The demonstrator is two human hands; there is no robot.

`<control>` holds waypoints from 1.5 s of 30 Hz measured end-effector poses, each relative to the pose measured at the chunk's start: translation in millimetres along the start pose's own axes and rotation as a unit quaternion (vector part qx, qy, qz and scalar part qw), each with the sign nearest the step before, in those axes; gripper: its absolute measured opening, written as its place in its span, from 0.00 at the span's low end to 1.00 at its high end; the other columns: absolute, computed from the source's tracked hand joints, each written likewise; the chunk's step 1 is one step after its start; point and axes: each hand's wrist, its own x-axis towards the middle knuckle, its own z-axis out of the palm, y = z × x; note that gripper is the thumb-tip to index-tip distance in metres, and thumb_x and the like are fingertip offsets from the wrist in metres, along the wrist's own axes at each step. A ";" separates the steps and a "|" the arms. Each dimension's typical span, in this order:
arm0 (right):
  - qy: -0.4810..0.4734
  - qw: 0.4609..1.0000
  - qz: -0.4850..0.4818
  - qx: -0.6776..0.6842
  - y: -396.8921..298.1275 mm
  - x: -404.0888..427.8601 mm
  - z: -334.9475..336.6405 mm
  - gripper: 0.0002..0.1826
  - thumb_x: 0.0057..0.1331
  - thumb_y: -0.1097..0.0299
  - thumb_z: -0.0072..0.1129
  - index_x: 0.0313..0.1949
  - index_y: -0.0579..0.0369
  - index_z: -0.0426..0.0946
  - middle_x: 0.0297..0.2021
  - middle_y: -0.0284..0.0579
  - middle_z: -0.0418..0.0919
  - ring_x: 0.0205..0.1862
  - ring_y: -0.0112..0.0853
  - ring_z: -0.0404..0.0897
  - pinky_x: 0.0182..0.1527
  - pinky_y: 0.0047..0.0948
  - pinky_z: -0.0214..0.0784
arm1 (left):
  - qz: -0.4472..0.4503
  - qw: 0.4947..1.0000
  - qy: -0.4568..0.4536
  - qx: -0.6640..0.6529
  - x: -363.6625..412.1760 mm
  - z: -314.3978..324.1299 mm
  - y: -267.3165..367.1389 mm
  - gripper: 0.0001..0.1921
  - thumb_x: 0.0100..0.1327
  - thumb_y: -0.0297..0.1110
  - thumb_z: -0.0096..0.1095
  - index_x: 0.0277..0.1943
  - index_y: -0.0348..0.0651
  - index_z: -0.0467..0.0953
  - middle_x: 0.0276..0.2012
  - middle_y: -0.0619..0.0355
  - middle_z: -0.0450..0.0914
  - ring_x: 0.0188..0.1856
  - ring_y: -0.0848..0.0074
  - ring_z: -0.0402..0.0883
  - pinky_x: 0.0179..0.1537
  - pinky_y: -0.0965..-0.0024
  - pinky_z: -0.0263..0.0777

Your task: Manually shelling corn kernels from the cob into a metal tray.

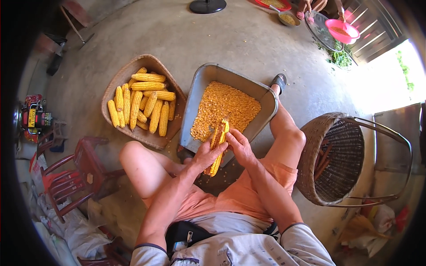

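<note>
A partly shelled ear of corn (219, 146) is in my hands, tilted over the near edge of a grey metal pan (188, 113). Bare reddish strips show between its remaining yellow rows. My left hand (207, 154) wraps around the ear from the left. From the right, my right hand (241, 148) grips the ear with thumb and fingers near its upper half. Loose corn kernels (229, 103) cover much of the pan's floor. To the left, a woven scoop-shaped basket (111, 81) holds several whole ears of corn (148, 85).
At right, a tall wicker basket (311, 173) with a long handle holds bare cobs (322, 159). A dark red wooden chair (88, 163) stands left. Top right, another person's hand (341, 18) holds a pink bowl (352, 39) of kernels. A black round base (208, 7) stands ahead.
</note>
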 end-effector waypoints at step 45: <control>-0.079 0.988 0.003 -0.129 18.8 -46.0 39.3 0.38 0.70 0.56 0.60 0.71 0.58 0.53 0.56 0.43 0.70 0.54 0.28 0.72 0.55 0.26 0.68 | 0.037 0.980 0.149 -0.125 24.2 -9.9 -33.6 0.27 0.74 0.55 0.39 0.44 0.38 0.78 0.35 0.55 0.82 0.36 0.74 0.81 0.39 0.70 0.76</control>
